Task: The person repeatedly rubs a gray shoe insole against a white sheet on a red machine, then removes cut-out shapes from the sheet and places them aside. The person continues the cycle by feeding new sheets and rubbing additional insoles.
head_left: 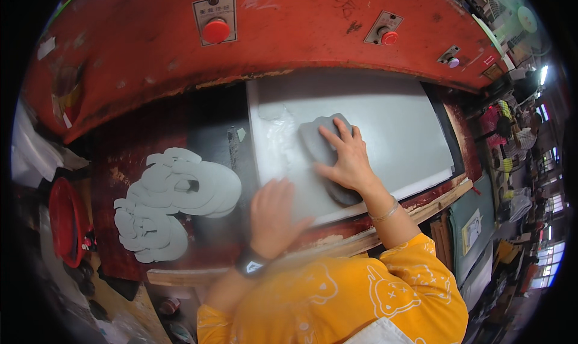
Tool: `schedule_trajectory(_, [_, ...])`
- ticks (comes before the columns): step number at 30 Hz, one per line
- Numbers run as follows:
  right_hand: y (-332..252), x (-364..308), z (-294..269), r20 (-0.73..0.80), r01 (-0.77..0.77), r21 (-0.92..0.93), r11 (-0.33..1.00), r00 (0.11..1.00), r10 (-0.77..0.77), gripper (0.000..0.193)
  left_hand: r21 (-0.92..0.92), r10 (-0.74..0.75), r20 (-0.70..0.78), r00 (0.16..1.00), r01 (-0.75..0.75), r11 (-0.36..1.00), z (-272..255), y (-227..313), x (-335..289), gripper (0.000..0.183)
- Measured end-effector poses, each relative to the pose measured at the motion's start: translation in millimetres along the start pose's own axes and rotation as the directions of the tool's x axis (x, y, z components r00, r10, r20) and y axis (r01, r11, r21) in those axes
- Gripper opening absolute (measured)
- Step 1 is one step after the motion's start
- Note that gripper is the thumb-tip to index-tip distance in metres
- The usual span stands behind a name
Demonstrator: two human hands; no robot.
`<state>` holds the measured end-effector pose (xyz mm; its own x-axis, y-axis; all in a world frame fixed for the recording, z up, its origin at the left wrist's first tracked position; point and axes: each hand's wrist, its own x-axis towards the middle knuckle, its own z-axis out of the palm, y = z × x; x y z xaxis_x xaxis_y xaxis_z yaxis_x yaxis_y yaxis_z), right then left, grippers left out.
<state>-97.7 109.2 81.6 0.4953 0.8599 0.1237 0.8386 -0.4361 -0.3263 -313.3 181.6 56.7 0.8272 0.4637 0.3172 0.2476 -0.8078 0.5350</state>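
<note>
My right hand [349,162] lies with its fingers spread on a dark grey, rounded piece with a wavy far end [316,140]. The hand covers part of this piece, so its full outline is hidden. It rests on a pale grey sheet [397,127] atop a thick white board. My left hand [272,214], smeared by motion, is over the board's near-left corner with its fingers stretched out and nothing visible in it. To its left, overlapping pale grey cut pieces [205,190] lie in two loose piles, some with a hole showing.
A red machine beam [301,37] spans the far side, bearing a large red button [216,31] and a smaller red button [390,38]. A wooden strip [415,214] edges the bed near me. At the left stands a red basin [65,222]. Clutter fills the right.
</note>
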Motion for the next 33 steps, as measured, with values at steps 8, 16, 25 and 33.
schedule_trajectory(8, [104,-44,-24,-0.203,-0.135,0.136,0.982,0.966,0.161,0.057,-0.292,-0.036,0.025,0.999,0.042,0.955,3,33,-22,0.042])
schedule_trajectory(16, [134,-62,9,-0.398,-0.038,0.05,0.998,0.916,0.054,0.044,-0.21,0.16,0.045,0.986,-0.147,0.967,48,61,-61,0.021])
schedule_trajectory(25, [280,0,-144,-0.978,-0.024,0.178,0.984,0.106,0.18,0.068,-0.05,0.084,-0.171,0.982,-0.094,0.994,72,47,-72,0.013])
schedule_trajectory(33, [315,-33,-145,-0.855,0.334,0.492,0.804,0.361,0.373,0.076,0.021,-0.1,-0.303,0.948,0.111,0.994,81,47,-82,0.011])
